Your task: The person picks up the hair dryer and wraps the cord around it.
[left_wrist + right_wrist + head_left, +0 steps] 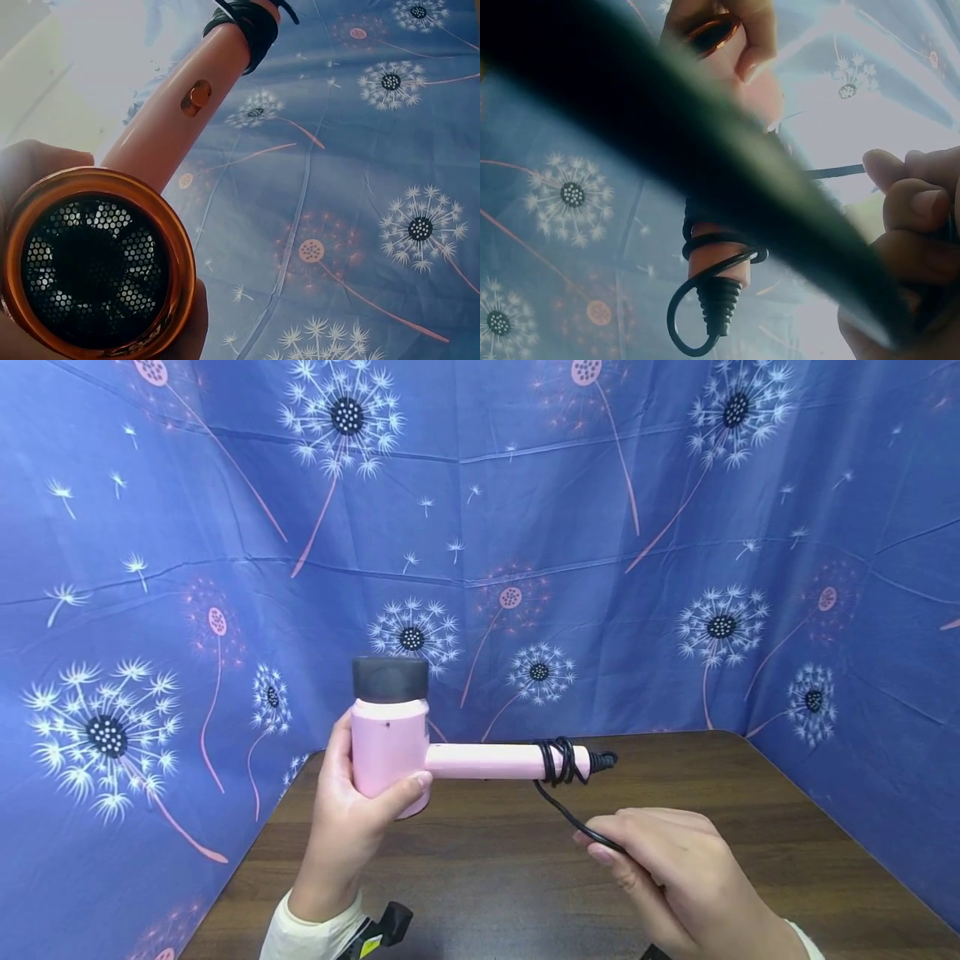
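In the head view my left hand point(358, 806) grips a pink hair dryer point(390, 739) round its barrel, the thumb across the front. Its black nozzle point(390, 680) points up and its handle stretches level to the right. A black cord point(558, 762) is wound several turns round the handle's end. My right hand point(675, 868), lower right, pinches the free length of cord between thumb and fingers. The left wrist view shows the dryer's round mesh grille point(97, 270) and a button point(196, 97) on the handle. A dark blurred band, probably cord, crosses the right wrist view.
A brown wooden table point(510, 877) lies beneath both hands. Behind it and along both sides hangs a blue cloth point(465, 510) with a dandelion print. A black device with a strap point(378, 931) sits at my left wrist.
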The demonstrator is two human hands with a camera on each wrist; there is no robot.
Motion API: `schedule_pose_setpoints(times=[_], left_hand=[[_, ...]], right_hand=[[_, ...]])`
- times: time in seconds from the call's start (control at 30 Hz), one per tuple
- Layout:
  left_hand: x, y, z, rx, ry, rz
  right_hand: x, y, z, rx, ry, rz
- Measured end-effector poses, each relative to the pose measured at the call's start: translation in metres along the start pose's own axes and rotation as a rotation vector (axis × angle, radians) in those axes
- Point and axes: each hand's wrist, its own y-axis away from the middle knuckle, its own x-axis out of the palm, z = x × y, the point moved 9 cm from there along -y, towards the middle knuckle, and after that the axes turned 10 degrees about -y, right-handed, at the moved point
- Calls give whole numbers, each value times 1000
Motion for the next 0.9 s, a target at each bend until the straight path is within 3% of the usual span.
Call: schedule_pose_setpoints(times=[0.33, 0.7, 0.9], left_hand=[[5, 2, 2, -20, -92, 41], [15, 6, -1, -31, -71, 123], [16, 6, -4, 1, -80, 140]], right_hand=[[-7, 0, -3, -2, 34, -77], [-18, 1, -8, 52, 88, -163], [-23, 5, -13, 109, 132, -173]])
